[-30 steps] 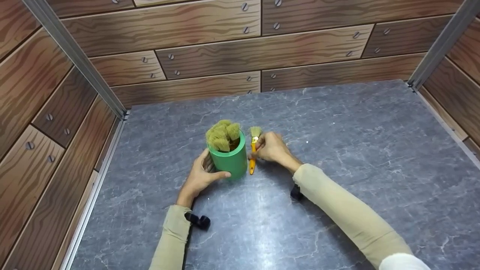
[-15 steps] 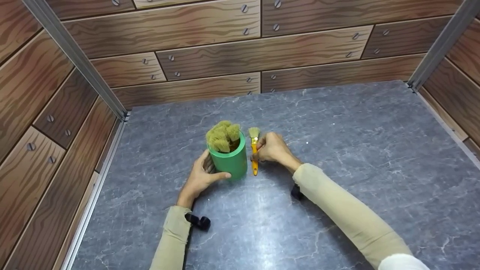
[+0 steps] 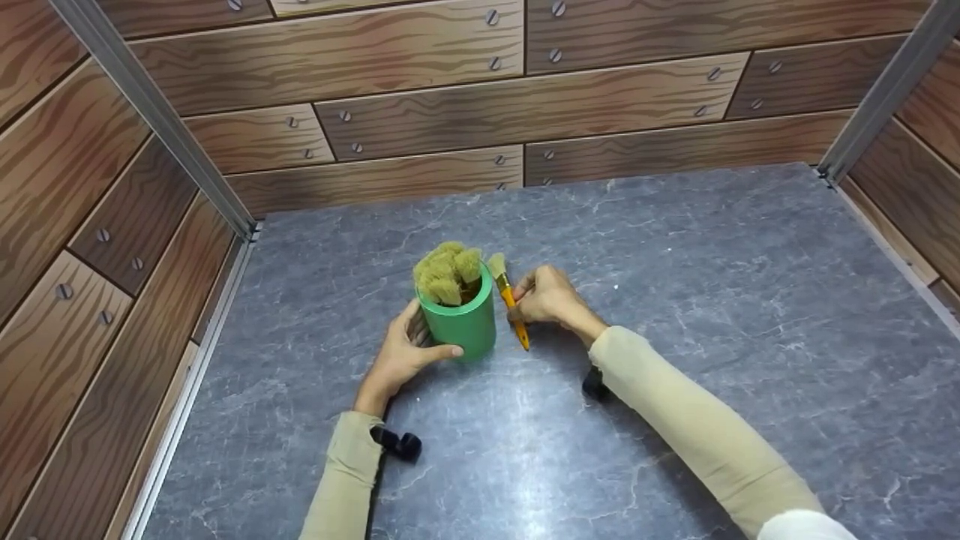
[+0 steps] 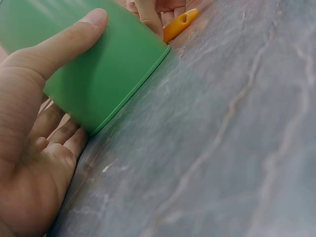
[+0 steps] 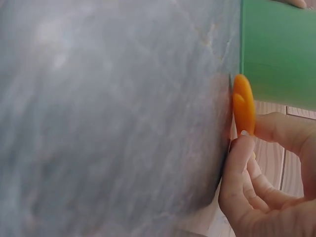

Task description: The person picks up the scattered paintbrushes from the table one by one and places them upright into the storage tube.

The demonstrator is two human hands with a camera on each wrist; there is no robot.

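A green cylindrical cup (image 3: 461, 330) stands upright on the table, packed with several brushes whose olive bristles (image 3: 442, 270) stick up past its rim. My left hand (image 3: 397, 356) holds the cup from its left side, the thumb across the front and the other fingers behind. Just right of the cup, my right hand (image 3: 547, 300) pinches a paintbrush (image 3: 508, 296) by its orange handle. Its pale bristles point away and lean left toward the cup's rim. In the right wrist view the orange handle end (image 5: 243, 103) shows between thumb and fingers, close to the table surface.
The grey marbled tabletop (image 3: 720, 300) is bounded by wood-patterned walls (image 3: 420, 112) at the back and sides. Metal posts (image 3: 165, 120) stand at the back corners. A black wrist device (image 3: 397, 442) is on the left forearm.
The paintbrush in my right hand has turned: its bristles have swung left toward the cup, and its handle end has moved right. My left hand and the cup have stayed put.
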